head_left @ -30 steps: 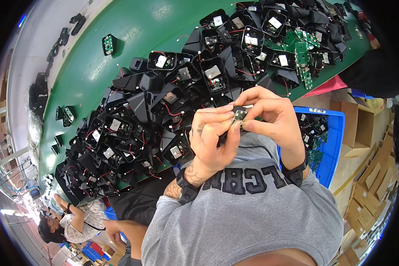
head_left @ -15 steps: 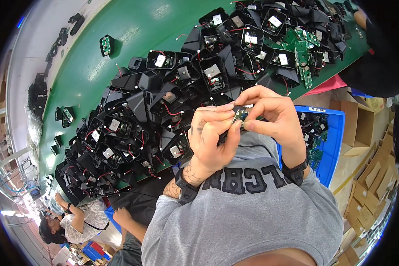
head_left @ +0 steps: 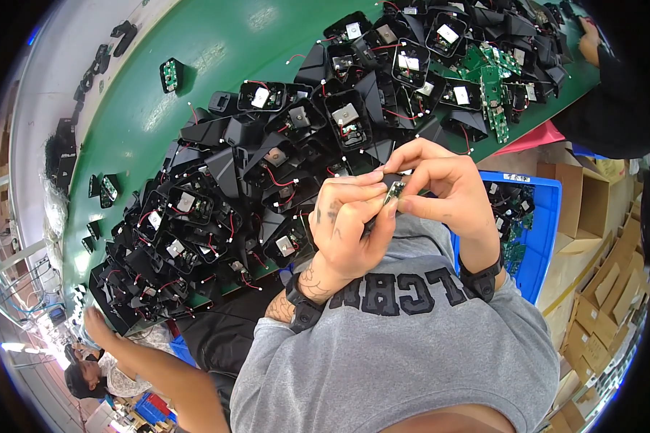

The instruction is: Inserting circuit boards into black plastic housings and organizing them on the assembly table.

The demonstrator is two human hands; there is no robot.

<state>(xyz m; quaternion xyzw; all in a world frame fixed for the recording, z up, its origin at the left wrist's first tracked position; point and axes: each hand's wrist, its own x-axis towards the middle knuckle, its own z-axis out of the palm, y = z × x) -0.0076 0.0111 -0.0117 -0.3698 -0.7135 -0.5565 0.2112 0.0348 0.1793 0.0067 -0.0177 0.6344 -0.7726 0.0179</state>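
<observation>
In front of my chest, both hands hold a small black plastic housing [head_left: 391, 177] with a green circuit board [head_left: 395, 191] showing at its open side. My left hand [head_left: 348, 229] wraps round the housing from the left, its thumb close to the board. Thumb and fingers of my right hand [head_left: 444, 189] pinch the upper right of the same piece. Much of the housing is hidden by my fingers. Just beyond lies a heap of black housings [head_left: 347, 115], many with silvery plates and red wires.
The heap covers much of the green table [head_left: 217, 36]. Loose green circuit boards [head_left: 492, 94] lie on it. A blue bin [head_left: 545, 245] with boards stands at right, by a cardboard box [head_left: 588, 202]. Another person's arm [head_left: 155, 368] reaches in at lower left; another hand [head_left: 589, 43] is at upper right.
The housing has turned slightly in my hands, and its board now tilts differently. At lower left a co-worker's arm has stretched toward the table. A hand has come into view at upper right.
</observation>
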